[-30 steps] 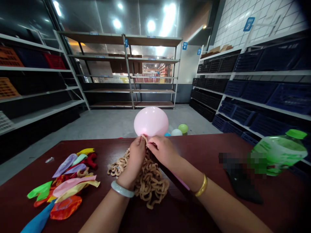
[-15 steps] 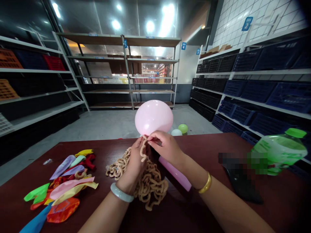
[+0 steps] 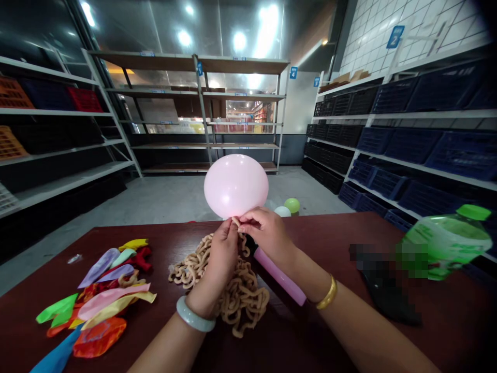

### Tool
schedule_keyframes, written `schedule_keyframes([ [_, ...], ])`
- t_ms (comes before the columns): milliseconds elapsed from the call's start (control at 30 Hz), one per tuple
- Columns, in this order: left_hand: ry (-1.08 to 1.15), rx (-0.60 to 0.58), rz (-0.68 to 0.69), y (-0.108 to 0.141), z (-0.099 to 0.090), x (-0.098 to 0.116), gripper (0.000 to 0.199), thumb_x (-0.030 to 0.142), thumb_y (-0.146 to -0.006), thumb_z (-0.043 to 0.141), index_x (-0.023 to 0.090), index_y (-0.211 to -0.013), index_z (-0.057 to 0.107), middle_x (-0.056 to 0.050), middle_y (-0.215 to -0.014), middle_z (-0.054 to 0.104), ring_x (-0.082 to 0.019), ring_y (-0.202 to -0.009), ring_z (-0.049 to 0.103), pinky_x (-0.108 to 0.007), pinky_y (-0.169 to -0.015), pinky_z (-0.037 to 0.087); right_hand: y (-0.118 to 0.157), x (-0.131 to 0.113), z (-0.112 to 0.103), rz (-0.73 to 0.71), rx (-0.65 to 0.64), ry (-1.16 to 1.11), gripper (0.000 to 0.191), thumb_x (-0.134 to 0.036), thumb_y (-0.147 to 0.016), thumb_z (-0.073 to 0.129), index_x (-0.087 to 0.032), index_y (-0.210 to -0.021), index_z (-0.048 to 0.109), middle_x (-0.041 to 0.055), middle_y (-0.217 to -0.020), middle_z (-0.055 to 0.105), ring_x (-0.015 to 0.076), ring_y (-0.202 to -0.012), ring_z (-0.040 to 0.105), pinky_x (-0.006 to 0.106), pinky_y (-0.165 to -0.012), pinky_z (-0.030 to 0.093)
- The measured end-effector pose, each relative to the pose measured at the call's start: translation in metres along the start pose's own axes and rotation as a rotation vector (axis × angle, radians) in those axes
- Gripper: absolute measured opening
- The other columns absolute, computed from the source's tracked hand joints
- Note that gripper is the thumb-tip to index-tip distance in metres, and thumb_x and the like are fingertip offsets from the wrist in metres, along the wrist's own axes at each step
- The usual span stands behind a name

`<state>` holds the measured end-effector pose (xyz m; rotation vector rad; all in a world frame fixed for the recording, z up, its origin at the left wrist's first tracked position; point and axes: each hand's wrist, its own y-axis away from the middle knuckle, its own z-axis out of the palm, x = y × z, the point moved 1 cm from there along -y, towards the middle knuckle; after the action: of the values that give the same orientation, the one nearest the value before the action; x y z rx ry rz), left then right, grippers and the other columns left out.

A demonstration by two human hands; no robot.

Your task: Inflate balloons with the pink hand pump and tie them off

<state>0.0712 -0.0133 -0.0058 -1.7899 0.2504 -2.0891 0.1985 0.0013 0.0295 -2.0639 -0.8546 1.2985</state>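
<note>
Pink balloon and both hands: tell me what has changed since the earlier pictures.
The pink balloon sits higher in view than at first and has swung left since the second picture. The tan strand no longer dangles over the left hand. More of the pink tube shows below the right hand than at first. Both hands stay at the balloon's neck; the flat balloons lie as before.

The inflated pink balloon (image 3: 236,185) looks like smooth, glossy rubber, the deflated balloons (image 3: 112,300) show a duller rubbery sheen, and the tan cord (image 3: 244,305) appears matt and uneven. The tabletop (image 3: 322,235) has a polished wood look, the pink tube (image 3: 280,277) resembles smooth plastic. The gold-coloured bangle (image 3: 329,295) shines like metal, and the bottle (image 3: 442,235) is glossy, see-through plastic.
</note>
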Motion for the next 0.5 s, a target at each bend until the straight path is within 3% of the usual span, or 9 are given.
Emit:
schedule_keyframes([
  [100,0.004,-0.007,0.006,0.002,0.001,0.007,0.027,0.042,-0.086,0.063,0.016,-0.088,0.067,-0.003,-0.079,0.065,-0.016,-0.076,0.059,-0.025,-0.07,0.045,0.0,-0.001,-0.001,-0.002,0.024,-0.035,0.015,-0.01,-0.076,0.079,-0.021,-0.079,0.07,0.0012,-0.085,0.07,0.0165,-0.081,0.065,0.028,-0.073,0.051],
  [233,0.271,-0.07,-0.245,0.004,0.004,0.017,0.033,0.048,-0.079,0.07,0.017,-0.081,0.06,0.005,-0.057,0.05,-0.007,-0.047,0.041,-0.019,-0.046,0.033,-0.002,-0.008,-0.008,-0.089,0.003,-0.016,0.011,-0.012,-0.085,0.07,-0.021,-0.079,0.069,0.0009,-0.083,0.068,0.0152,-0.079,0.064,0.027,-0.073,0.052],
  [333,0.344,-0.053,-0.372,0.003,0.004,0.023,0.04,0.051,-0.073,0.076,0.017,-0.08,0.057,0.006,-0.056,0.05,-0.007,-0.044,0.04,-0.019,-0.043,0.031,-0.003,-0.012,-0.015,-0.243,-0.135,0.044,0.015,-0.013,-0.094,0.058,-0.021,-0.096,0.071,0.0044,-0.094,0.07,0.0163,-0.088,0.066,0.029,-0.079,0.053],
  [433,0.323,-0.024,-0.371,0.003,0.004,0.025,0.039,0.05,-0.071,0.077,0.017,-0.08,0.058,0.005,-0.055,0.05,-0.007,-0.045,0.041,-0.018,-0.043,0.031,0.0,-0.012,-0.018,-0.352,-0.232,0.169,0.024,-0.017,-0.099,0.05,-0.02,-0.116,0.068,0.0082,-0.109,0.07,0.0177,-0.096,0.066,0.03,-0.082,0.054],
  [500,0.306,-0.021,-0.351,0.003,0.005,0.024,0.038,0.049,-0.072,0.076,0.016,-0.077,0.058,0.006,-0.053,0.048,-0.007,-0.044,0.04,-0.018,-0.043,0.03,0.003,-0.012,-0.018,-0.383,-0.25,0.285,0.026,-0.019,-0.1,0.049,-0.021,-0.118,0.067,0.0087,-0.112,0.07,0.019,-0.099,0.066,0.032,-0.083,0.054],
])
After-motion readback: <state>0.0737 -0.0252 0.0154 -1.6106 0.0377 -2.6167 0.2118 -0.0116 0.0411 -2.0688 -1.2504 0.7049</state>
